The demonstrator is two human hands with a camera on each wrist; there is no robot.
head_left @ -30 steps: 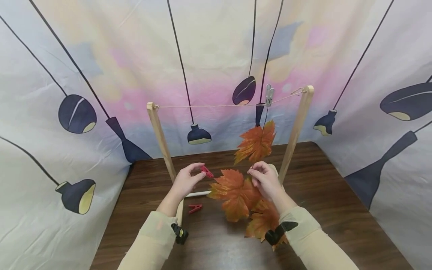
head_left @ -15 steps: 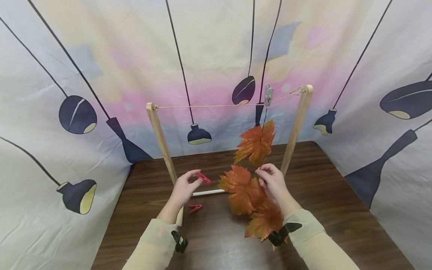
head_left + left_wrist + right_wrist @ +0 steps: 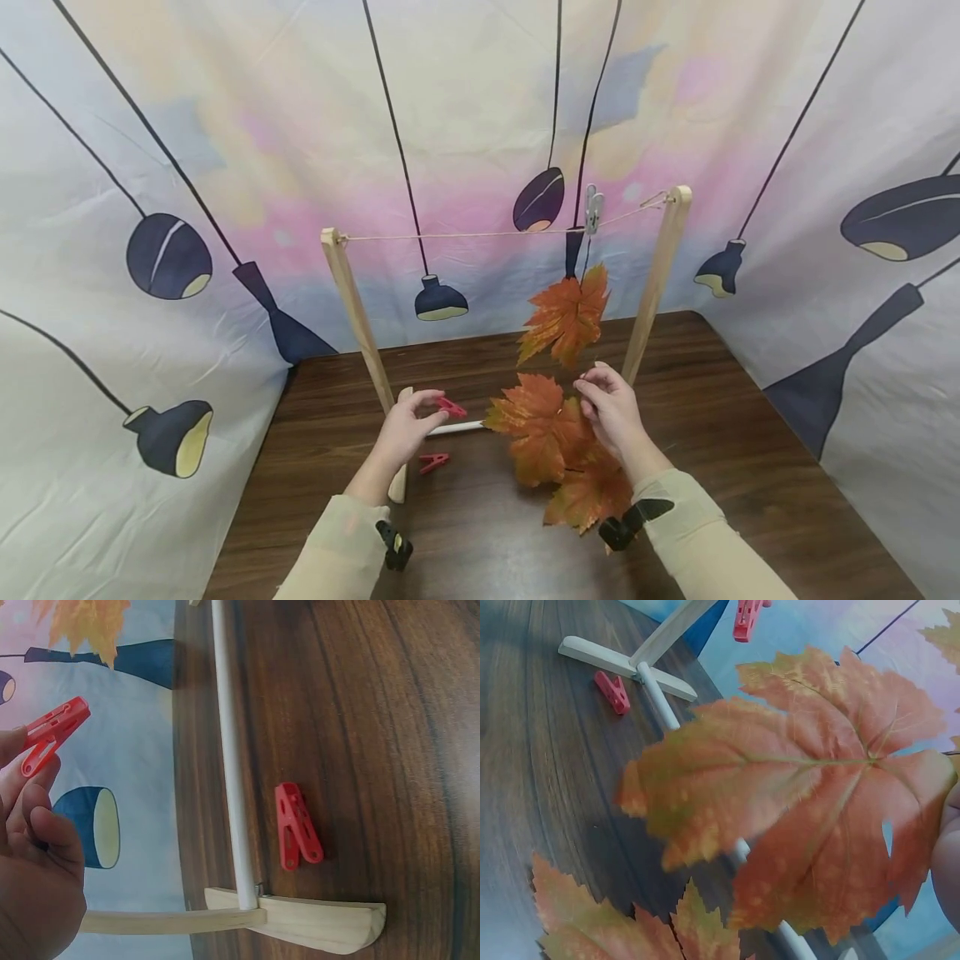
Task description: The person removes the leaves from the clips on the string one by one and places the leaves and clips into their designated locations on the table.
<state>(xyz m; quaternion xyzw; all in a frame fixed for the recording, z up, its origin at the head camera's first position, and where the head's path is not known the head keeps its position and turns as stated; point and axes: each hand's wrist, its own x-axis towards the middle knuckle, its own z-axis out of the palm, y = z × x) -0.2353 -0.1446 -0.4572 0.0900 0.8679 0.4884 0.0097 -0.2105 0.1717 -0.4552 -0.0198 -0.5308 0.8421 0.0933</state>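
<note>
My left hand (image 3: 401, 429) pinches a red clothespin (image 3: 58, 727) between thumb and fingertips, left of the leaves. With thumb and finger, my right hand (image 3: 613, 412) pinches an orange maple leaf (image 3: 538, 425) at its stem end; the leaf's blade spreads to the left, filling much of the right wrist view. Above and behind it, another orange maple leaf (image 3: 567, 318) hangs by its stem from a grey clothespin (image 3: 593, 211) on a string (image 3: 465, 236). A third maple leaf (image 3: 588, 497) lies on the table, partly covered by the held one.
Two wooden posts (image 3: 357, 312) carry the string, joined low down by a white rod (image 3: 231, 750). A second red clothespin (image 3: 434, 462) lies on the dark wooden table (image 3: 480, 558), near the left wooden foot (image 3: 322, 921). A printed curtain (image 3: 480, 100) surrounds the table.
My right hand has moved a little to the right with the leaf, which hangs slightly lower right. My left hand has come down a little, still pinching the red clothespin.
</note>
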